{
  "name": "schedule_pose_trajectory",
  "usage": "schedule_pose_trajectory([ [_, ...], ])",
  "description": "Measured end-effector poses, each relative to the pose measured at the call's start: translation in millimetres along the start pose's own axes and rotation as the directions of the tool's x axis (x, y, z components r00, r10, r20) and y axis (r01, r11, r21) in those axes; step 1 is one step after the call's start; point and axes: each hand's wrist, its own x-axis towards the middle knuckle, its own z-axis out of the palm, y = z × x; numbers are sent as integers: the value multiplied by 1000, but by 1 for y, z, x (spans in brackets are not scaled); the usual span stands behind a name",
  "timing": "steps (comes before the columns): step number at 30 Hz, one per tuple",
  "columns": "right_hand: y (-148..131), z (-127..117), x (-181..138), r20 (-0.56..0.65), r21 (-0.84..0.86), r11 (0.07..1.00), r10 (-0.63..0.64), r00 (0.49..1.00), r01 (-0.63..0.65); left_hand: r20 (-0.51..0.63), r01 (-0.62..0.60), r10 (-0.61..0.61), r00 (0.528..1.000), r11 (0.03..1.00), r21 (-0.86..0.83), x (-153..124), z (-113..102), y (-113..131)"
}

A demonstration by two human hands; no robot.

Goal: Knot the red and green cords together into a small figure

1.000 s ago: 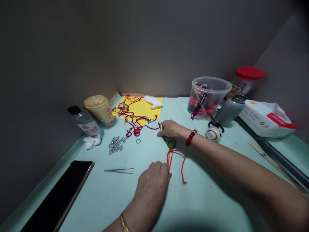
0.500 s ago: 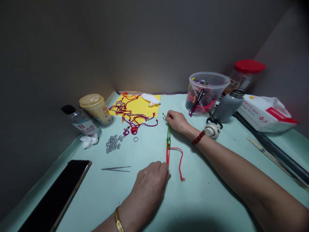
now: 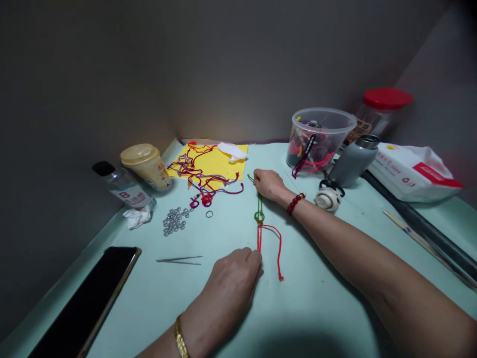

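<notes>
My left hand (image 3: pixel 238 276) is closed on the red cord (image 3: pixel 259 239) close to the front of the table. Farther back, my right hand (image 3: pixel 269 184) pinches the green cord (image 3: pixel 260 202), and a short green end pokes out past its fingers. Between the hands the two cords meet at a small green ring-shaped knot (image 3: pixel 259 217), running in a nearly straight line. One loose red tail curves down to the right of the knot and lies on the table. My fingertips are partly hidden on both hands.
Left of my hands lie tweezers (image 3: pixel 179 260), a pile of metal rings (image 3: pixel 174 222), a single ring (image 3: pixel 209 214) and a phone (image 3: pixel 89 298). Knotted cords (image 3: pixel 208 186) spread over yellow paper (image 3: pixel 219 171). A clear tub (image 3: pixel 320 134), grey bottle (image 3: pixel 354 161) and scissors (image 3: pixel 333 187) stand or lie right.
My right hand has shifted slightly away and left along the green cord. At the junction the green cord now shows a rounder loop. My left hand stays almost still.
</notes>
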Motion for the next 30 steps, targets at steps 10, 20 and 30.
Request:
schedule_pose_trajectory([
  [10,-1,2,2,1,-15,1000,28,1000,-28,19,-21,20,1000,1000,23,0,-2,0],
  [20,4,-2,-13,-28,51,998,-23,999,24,15,71,-71,997,997,21,0,-1,3],
  [30,13,-1,-17,-91,162,984,-56,994,70,-57,112,-114,992,993,-39,1,5,0],
])
